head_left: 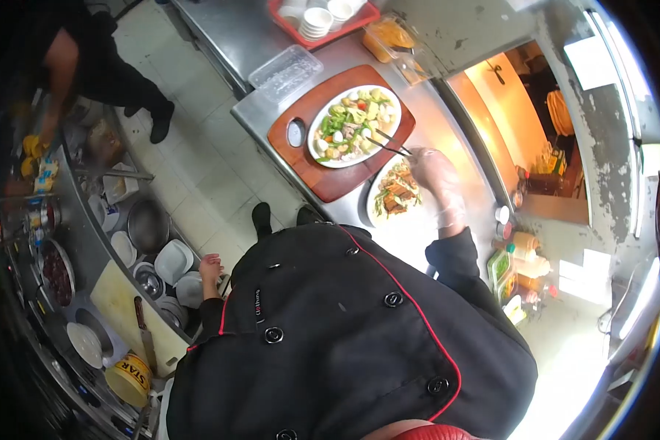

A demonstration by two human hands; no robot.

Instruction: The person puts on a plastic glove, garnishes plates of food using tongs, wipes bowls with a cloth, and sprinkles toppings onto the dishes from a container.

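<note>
My right hand (434, 174), in a clear plastic glove, is closed on dark tongs (390, 144). The two prongs reach over the right edge of an oval white plate (314, 147) of mixed vegetables (353, 125), which rests on a brown wooden board (290, 150). Just below my wrist, a second white plate (372, 209) holds browned strips of food (398, 192) with green and pale shreds. Away from the plates, my left hand (211, 270) hangs at my side near white bowls (174, 261), fingers loosely bent and holding nothing visible.
A clear plastic lid (285, 72) and a red tray (323, 40) of small cups lie beyond the board. Sauce bottles (529, 253) stand at right. Across the aisle, a knife (145, 334) rests on a cutting board (117, 297). Another person (88, 66) works at upper left.
</note>
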